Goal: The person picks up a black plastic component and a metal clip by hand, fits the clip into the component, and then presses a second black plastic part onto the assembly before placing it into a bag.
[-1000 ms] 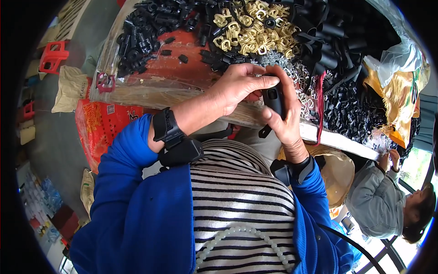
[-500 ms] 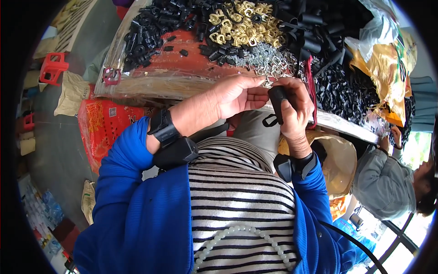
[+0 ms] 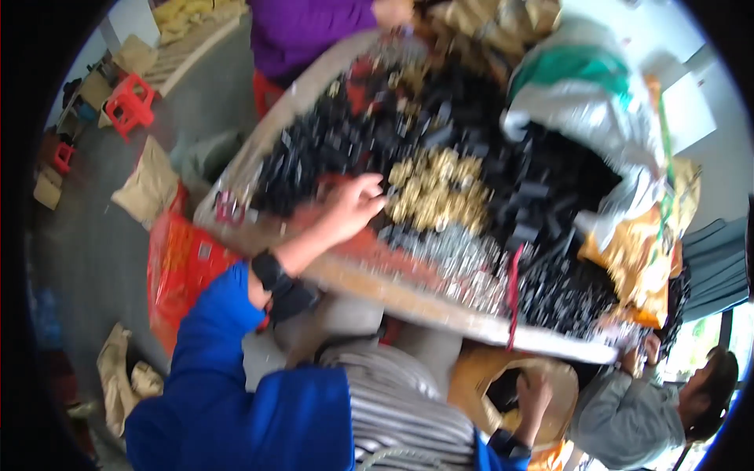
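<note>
My left hand (image 3: pixel 353 206) reaches over the table beside a heap of gold-coloured metal clips (image 3: pixel 440 188). Its thumb and fingers look apart, and I see nothing between them, though motion blurs them. Black plastic parts (image 3: pixel 314 157) lie spread just beyond that hand. Lower right, my right hand (image 3: pixel 536 392) hangs over the mouth of a tan sack (image 3: pixel 463 377) standing against the table's near edge. Its fingers are smeared, so I cannot make out their pose or whether they hold anything.
Small silver metal pieces (image 3: pixel 463 263) lie on the table's near side. A white-and-green bag (image 3: pixel 581 78) and yellow packaging (image 3: pixel 628 267) stand on the right. One person in purple (image 3: pixel 314 31) is across the table; another in grey (image 3: pixel 628 416) works at right. A red stool (image 3: pixel 129 106) stands left.
My left hand has moved out over the table to the gold clips. My right hand has dropped to the sack, and the black piece it held no longer shows. The view has shifted.
</note>
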A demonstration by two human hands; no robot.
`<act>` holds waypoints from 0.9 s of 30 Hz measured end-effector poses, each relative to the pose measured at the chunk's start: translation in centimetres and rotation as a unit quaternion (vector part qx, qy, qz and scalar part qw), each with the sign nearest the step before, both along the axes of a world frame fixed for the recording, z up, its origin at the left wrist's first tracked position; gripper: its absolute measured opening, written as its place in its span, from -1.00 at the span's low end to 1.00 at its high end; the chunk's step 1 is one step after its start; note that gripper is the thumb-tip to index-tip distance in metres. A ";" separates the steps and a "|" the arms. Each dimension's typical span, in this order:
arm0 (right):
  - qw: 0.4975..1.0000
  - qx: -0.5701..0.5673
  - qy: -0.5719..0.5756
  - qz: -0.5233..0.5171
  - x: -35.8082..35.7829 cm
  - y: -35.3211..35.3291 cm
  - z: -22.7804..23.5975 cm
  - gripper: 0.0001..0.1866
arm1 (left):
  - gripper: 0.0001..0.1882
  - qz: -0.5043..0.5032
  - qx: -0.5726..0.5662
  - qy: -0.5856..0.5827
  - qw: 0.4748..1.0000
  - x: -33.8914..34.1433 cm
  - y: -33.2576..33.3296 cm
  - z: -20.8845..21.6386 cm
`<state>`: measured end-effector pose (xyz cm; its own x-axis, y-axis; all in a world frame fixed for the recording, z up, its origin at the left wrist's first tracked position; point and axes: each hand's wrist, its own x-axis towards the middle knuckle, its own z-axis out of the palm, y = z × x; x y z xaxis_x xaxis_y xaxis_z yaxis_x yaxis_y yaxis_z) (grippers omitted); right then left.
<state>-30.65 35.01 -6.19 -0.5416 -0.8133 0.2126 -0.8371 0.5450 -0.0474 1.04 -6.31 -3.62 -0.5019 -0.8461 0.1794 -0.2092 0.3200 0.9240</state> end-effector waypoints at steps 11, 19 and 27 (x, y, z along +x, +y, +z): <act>0.956 -0.157 -0.223 0.109 2.5 -13.0 4.6 -0.93 | -0.73 0.038 -0.233 -0.335 0.912 -0.4 -3.2 0.4; 0.938 -0.091 -0.227 0.247 6.4 -16.1 4.5 -0.90 | -0.68 0.091 -0.266 -0.277 0.919 -0.2 -3.8 -0.3; 0.932 -0.102 -0.243 0.250 8.6 -13.4 3.8 -0.90 | -0.72 0.044 0.159 -0.029 0.986 2.6 -1.3 -0.2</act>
<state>-22.02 21.65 -2.38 -0.1782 -0.9595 0.2184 -0.8372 0.0312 -0.5460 3.67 -7.62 -3.84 -0.4259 -0.8955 -0.1296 -0.2786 -0.0065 0.9604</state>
